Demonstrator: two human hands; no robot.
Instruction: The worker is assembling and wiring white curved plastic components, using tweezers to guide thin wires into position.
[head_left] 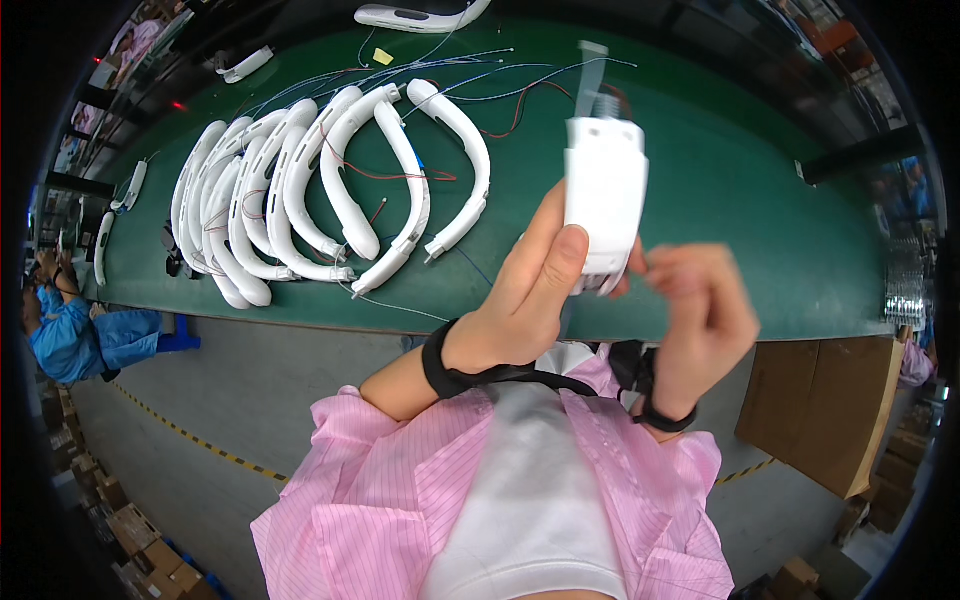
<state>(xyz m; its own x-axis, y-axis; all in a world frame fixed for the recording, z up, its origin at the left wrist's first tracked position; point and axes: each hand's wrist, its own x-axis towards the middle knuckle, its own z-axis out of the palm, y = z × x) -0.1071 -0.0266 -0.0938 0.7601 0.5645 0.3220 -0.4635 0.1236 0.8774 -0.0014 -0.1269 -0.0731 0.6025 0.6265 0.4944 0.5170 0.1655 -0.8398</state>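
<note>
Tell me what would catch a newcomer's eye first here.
Most likely the white device, held up by the left hand right of centre, with the blurred right hand beside its lower end. Next come the white curved parts crowded together on the left half of the green table. The pink striped shirt also stands out along the bottom.

The one view looks steeply down from head height over the pink shirt [385, 490] and faces the far side of the green counter [820, 260]. The left hand [525, 295] and right hand [705, 300] sit close in this wide fisheye view, which bows the counter's near edge.
</note>
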